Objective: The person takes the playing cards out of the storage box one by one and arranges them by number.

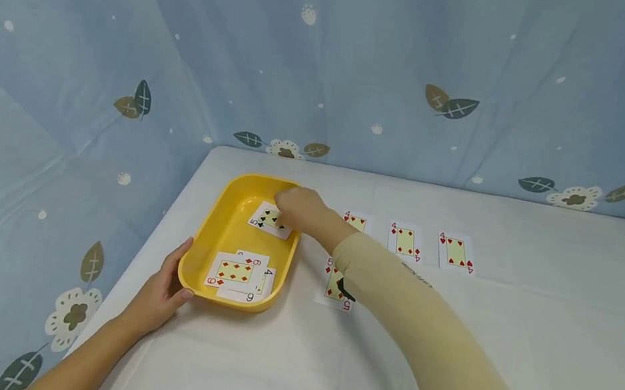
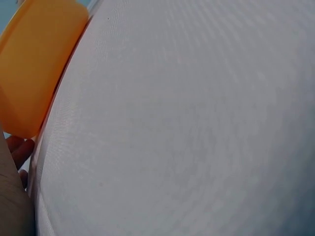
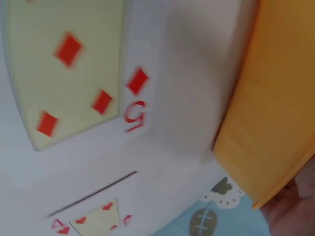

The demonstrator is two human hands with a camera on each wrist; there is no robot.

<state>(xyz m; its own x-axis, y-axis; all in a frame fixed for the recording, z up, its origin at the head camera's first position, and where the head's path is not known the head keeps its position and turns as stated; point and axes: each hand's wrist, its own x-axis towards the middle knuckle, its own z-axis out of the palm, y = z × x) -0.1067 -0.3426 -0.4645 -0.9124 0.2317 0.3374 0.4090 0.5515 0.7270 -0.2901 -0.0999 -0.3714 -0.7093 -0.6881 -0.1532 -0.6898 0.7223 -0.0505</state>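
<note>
A yellow plastic tray [image 1: 215, 221] stands on the white-covered table. My left hand [image 1: 161, 290] grips its near left corner, thumb at the front and fingers along the side. Over the far right rim reaches my right hand [image 1: 307, 211], its fingers pinching a five of clubs [image 1: 269, 220] inside the tray; the hand hides part of that card. In the near end of the tray a six of diamonds [image 1: 234, 271] lies over other cards, which it partly covers. In the right wrist view, my right hand [image 3: 295, 211] shows at the tray's rim.
Right of the tray lies a five of diamonds [image 1: 335, 286], partly under my right sleeve [image 1: 421, 319]. Behind it three fours form a row: a four of hearts [image 1: 356, 219], a four of diamonds [image 1: 405, 241] and another red four [image 1: 456, 252]. A blue patterned curtain [image 1: 369, 62] borders the table.
</note>
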